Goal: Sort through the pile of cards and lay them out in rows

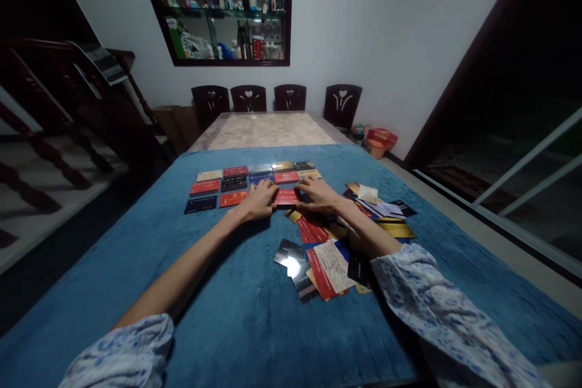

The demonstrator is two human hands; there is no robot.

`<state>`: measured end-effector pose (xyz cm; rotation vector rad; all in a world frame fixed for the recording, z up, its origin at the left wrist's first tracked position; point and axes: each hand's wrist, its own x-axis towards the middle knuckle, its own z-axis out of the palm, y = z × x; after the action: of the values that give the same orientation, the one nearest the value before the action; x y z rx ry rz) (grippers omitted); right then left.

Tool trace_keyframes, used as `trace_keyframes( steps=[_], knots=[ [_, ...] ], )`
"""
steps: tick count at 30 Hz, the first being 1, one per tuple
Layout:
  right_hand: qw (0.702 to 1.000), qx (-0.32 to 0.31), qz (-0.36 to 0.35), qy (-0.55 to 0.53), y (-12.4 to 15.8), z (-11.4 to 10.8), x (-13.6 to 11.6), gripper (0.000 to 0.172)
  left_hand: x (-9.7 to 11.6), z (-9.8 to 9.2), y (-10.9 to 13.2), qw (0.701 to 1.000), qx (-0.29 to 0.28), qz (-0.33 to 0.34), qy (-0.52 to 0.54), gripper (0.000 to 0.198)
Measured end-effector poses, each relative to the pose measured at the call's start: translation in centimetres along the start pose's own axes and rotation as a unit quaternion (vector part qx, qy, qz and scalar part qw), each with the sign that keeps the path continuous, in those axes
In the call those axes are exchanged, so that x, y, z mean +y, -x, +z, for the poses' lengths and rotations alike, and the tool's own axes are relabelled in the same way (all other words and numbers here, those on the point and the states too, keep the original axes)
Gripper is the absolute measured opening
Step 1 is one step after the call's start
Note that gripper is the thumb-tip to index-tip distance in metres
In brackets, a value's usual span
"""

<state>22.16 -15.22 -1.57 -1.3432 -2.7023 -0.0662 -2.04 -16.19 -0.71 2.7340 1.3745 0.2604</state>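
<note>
Loose heap of cards (pixel 327 254), nearest on the blue-covered surface (pixel 227 321), overlapping and unsorted. Beyond it, one red card (pixel 286 196), flat in the near row, long axis left to right like its neighbours. The left hand (pixel 259 201) and right hand (pixel 321 196) have grip released, fingertips pressing its ends; judged a placing step, calling for small nudges to square it. Farthest, laid rows of cards (pixel 236 182).

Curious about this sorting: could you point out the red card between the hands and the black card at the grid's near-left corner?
Red rectangular plastic card (pixel 286 196): head view, the card's middle.
Black rectangular plastic card (pixel 200 204): head view, the card's middle.
</note>
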Motion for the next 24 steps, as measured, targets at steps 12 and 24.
trace_keyframes(
  steps=[12, 24],
  knots=[
    [0.999, 0.004, -0.045, -0.001, -4.2, -0.1, -4.3, 0.051, -4.2, -1.4, 3.9, 1.000, 0.005, -0.028, -0.008, 0.046],
    [0.999, -0.002, -0.049, -0.005, -8.7, -1.3, -9.2, 0.050, -9.8, -3.0, 6.9, 0.997, 0.027, -0.066, 0.011, 0.048]
  ],
)
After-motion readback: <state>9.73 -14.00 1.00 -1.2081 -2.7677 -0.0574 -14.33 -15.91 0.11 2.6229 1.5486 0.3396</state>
